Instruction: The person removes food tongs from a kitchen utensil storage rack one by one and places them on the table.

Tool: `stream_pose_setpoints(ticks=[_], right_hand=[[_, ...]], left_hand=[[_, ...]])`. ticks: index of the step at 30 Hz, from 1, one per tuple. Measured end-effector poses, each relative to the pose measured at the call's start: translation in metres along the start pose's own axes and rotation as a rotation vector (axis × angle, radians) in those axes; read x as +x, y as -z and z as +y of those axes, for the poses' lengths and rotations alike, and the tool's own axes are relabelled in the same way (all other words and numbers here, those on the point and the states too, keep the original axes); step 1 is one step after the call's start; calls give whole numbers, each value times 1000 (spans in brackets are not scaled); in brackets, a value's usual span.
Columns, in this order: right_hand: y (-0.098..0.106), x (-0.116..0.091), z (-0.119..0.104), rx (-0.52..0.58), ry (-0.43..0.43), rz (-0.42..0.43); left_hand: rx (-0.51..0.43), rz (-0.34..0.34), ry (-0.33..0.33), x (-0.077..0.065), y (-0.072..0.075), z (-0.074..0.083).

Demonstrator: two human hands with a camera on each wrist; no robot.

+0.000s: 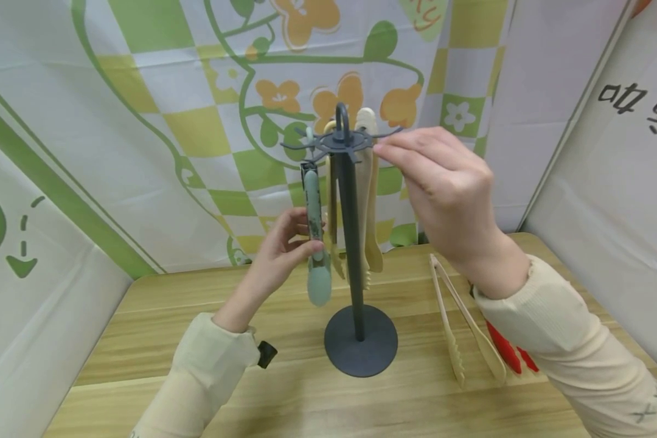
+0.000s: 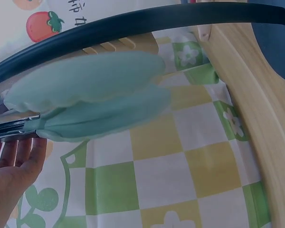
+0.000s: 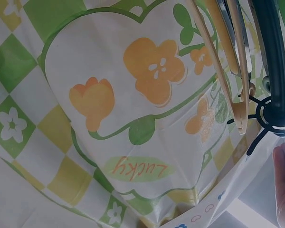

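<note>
A dark utensil stand (image 1: 354, 255) with a round base and a ring of hooks on top stands upright on the table. Mint-green tongs (image 1: 313, 207) hang down at its left side, their upper end at a hook. My left hand (image 1: 281, 252) grips them around the middle, thumb in front. In the left wrist view their two scalloped green heads (image 2: 104, 76) lie slightly apart, below the dark pole. With fingertips together, my right hand (image 1: 451, 182) pinches a right-hand hook of the stand. Beige tongs (image 1: 364, 188) and a yellowish utensil (image 1: 331, 201) hang behind the pole.
On the wooden table (image 1: 159, 340), spread beige tongs (image 1: 446, 322) lie right of the base. A red-ended utensil (image 1: 505, 348) lies beyond them, partly hidden by my right sleeve. A patterned cloth (image 1: 197, 134) hangs behind the table, with white side panels.
</note>
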State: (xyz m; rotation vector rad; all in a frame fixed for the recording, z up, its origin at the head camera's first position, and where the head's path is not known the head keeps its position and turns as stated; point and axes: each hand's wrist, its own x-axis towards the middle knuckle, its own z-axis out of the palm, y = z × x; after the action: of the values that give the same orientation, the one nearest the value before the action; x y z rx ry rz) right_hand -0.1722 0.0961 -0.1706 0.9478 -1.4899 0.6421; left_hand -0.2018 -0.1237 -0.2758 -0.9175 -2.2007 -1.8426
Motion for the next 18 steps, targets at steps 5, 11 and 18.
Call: stream_pose_setpoints(ticks=[5,11,18], right_hand=[[0,0,0,-5,0,0],[1,-1,0,-6,0,-2],[0,1,0,11,-2,4]], left_hand=[[21,3,0,0,1,0],[-3,18,1,3,2,3],[9,49,17,4,3,3]])
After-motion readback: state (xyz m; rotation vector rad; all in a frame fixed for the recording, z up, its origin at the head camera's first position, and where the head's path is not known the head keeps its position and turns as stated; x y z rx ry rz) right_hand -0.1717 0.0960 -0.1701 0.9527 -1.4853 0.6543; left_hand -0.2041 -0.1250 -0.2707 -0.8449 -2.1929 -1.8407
